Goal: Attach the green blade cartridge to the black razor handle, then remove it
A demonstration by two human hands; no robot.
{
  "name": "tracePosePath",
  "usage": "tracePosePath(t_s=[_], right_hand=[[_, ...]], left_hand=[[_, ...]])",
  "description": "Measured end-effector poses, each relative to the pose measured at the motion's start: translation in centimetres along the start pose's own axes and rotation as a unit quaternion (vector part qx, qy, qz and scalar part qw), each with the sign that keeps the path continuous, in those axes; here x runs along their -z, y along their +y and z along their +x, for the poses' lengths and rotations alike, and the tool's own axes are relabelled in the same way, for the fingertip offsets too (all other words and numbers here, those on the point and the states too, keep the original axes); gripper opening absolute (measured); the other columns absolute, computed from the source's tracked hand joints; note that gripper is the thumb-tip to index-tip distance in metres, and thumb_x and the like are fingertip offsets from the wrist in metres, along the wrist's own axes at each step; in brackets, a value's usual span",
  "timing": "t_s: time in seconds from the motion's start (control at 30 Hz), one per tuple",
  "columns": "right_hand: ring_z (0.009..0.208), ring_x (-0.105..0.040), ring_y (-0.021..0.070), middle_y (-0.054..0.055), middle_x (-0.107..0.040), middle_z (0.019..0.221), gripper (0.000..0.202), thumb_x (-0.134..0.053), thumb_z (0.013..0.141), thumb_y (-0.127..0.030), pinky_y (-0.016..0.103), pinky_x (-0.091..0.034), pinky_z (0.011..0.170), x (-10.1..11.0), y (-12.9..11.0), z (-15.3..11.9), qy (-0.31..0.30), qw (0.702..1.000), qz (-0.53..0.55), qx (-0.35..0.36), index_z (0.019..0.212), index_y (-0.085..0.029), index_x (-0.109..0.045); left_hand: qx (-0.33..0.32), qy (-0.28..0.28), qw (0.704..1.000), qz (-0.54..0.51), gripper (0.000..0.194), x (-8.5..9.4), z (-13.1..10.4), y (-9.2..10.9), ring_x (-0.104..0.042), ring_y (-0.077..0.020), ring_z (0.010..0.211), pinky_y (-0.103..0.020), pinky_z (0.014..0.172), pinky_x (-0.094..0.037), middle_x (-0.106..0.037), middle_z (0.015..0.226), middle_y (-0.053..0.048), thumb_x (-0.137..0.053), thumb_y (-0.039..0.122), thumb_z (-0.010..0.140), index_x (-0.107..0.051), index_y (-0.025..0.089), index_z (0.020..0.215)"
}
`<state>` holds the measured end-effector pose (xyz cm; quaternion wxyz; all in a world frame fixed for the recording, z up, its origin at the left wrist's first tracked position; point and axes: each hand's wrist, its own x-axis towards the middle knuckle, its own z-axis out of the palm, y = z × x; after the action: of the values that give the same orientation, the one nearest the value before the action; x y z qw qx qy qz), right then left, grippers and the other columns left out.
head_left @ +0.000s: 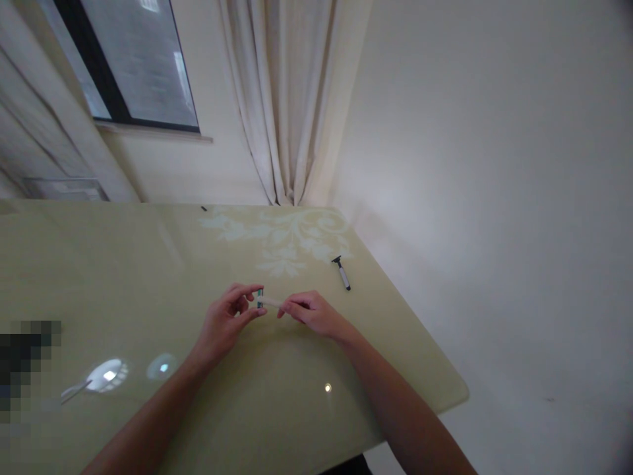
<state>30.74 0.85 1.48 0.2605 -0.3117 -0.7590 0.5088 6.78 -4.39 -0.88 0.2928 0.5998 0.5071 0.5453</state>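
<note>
A razor with a white handle (270,302) and a narrow green head (260,298) is held between both hands, low over the table. My left hand (225,321) pinches the head by its two ends, thumb below and index finger above. My right hand (309,311) is closed on the far end of the handle, its fingers hiding that part. Beyond the right hand, a second razor (343,274) with a grey handle and a black head lies on the table, apart from both hands.
The glossy pale yellow-green table (277,409) has a white floral pattern near its back corner. A small dark piece (204,208) lies at the back edge. A white wall (494,231) borders the right side; curtains (284,99) and a window (138,66) are behind.
</note>
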Motion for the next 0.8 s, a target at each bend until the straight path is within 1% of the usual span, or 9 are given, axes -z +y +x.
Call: tracePosePath(t_s=[0.13, 0.27, 0.3, 0.4, 0.43, 0.57, 0.6, 0.7, 0.8], right_hand=[[0.055, -0.033, 0.0098, -0.005, -0.038, 0.059, 0.048, -0.055, 0.101, -0.055, 0.025, -0.024, 0.054, -0.2, 0.0, 0.1, 0.05, 0.999, -0.02, -0.003, 0.097, -0.014, -0.081], [0.056, -0.035, 0.0102, -0.005, -0.04, 0.061, 0.049, -0.055, 0.102, -0.056, 0.025, -0.026, 0.055, -0.6, -0.3, 0.1, -0.009, 1.0, 0.001, 0.011, 0.1, -0.015, -0.082], [0.057, -0.036, 0.0103, -0.004, -0.041, 0.061, 0.049, -0.054, 0.102, -0.055, 0.025, -0.026, 0.056, -0.6, -0.4, 0.1, -0.009, 1.0, -0.002, 0.016, 0.1, -0.015, -0.082], [0.057, -0.036, 0.0103, -0.004, -0.042, 0.062, 0.048, -0.055, 0.102, -0.054, 0.025, -0.026, 0.056, -0.6, -0.5, 0.0, 0.05, 0.998, -0.021, 0.026, 0.1, -0.015, -0.082], [0.057, -0.036, 0.0103, -0.004, -0.042, 0.062, 0.048, -0.055, 0.102, -0.053, 0.025, -0.026, 0.056, -0.6, -0.5, 0.0, 0.058, 0.998, -0.024, 0.027, 0.1, -0.014, -0.082], [0.057, -0.036, 0.0104, -0.004, -0.043, 0.061, 0.045, -0.055, 0.103, -0.051, 0.024, -0.026, 0.056, -0.9, -0.5, 0.0, 0.012, 0.999, -0.03, 0.028, 0.103, -0.016, -0.083], [0.058, -0.037, 0.0106, -0.004, -0.045, 0.062, 0.044, -0.055, 0.103, -0.05, 0.024, -0.027, 0.057, -0.9, -0.5, 0.0, 0.014, 0.999, -0.039, 0.03, 0.103, -0.016, -0.083], [0.063, -0.043, 0.0114, -0.001, -0.056, 0.069, 0.044, -0.054, 0.104, -0.049, 0.024, -0.031, 0.061, -1.0, -0.3, 0.0, 0.059, 0.995, -0.067, 0.038, 0.104, -0.016, -0.083], [0.062, -0.043, 0.0116, -0.001, -0.057, 0.069, 0.045, -0.054, 0.104, -0.051, 0.024, -0.031, 0.061, -0.8, 0.0, 0.1, 0.033, 0.996, -0.071, 0.043, 0.106, -0.016, -0.083]], left_hand=[[0.003, -0.004, 1.0, 0.004, 0.039, 0.1, -0.1, -0.3, -0.051, -0.0107, 0.065, -0.024, 0.06, -0.041, -0.059, 0.085, 0.002, -0.085, 0.037, 0.076, -0.079, 0.026, 0.113], [0.004, 0.0, 1.0, -0.002, 0.041, 0.2, -0.3, -0.5, -0.052, -0.0116, 0.068, -0.024, 0.063, -0.043, -0.059, 0.088, 0.001, -0.085, 0.037, 0.077, -0.078, 0.028, 0.116], [0.004, 0.0, 1.0, -0.005, 0.041, 0.2, -0.4, -0.4, -0.052, -0.0118, 0.069, -0.025, 0.064, -0.044, -0.06, 0.089, 0.001, -0.084, 0.037, 0.078, -0.078, 0.029, 0.117], [0.005, 0.004, 1.0, -0.004, 0.04, 0.2, -0.5, 0.1, -0.052, -0.0116, 0.07, -0.024, 0.064, -0.043, -0.059, 0.089, 0.002, -0.084, 0.036, 0.079, -0.077, 0.03, 0.117], [0.005, 0.005, 1.0, -0.002, 0.04, 0.2, -0.5, 0.2, -0.052, -0.0114, 0.069, -0.024, 0.064, -0.043, -0.059, 0.088, 0.002, -0.084, 0.036, 0.078, -0.078, 0.029, 0.117], [0.006, 0.009, 1.0, 0.002, 0.039, 0.2, -0.5, 0.5, -0.052, -0.0111, 0.067, -0.025, 0.063, -0.044, -0.059, 0.086, 0.002, -0.084, 0.037, 0.078, -0.078, 0.029, 0.116], [0.006, 0.01, 1.0, 0.004, 0.04, 0.2, -0.5, 0.4, -0.052, -0.0112, 0.067, -0.025, 0.064, -0.044, -0.059, 0.086, 0.002, -0.084, 0.037, 0.078, -0.078, 0.028, 0.116], [0.007, 0.009, 1.0, 0.007, 0.04, 0.3, -0.4, -0.1, -0.051, -0.0115, 0.067, -0.025, 0.064, -0.044, -0.058, 0.087, 0.002, -0.084, 0.039, 0.078, -0.078, 0.028, 0.116], [0.01, 0.002, 1.0, 0.004, 0.041, 0.4, -0.4, -0.6, -0.052, -0.0119, 0.069, -0.025, 0.063, -0.043, -0.06, 0.09, 0.001, -0.083, 0.041, 0.078, -0.077, 0.028, 0.116]])
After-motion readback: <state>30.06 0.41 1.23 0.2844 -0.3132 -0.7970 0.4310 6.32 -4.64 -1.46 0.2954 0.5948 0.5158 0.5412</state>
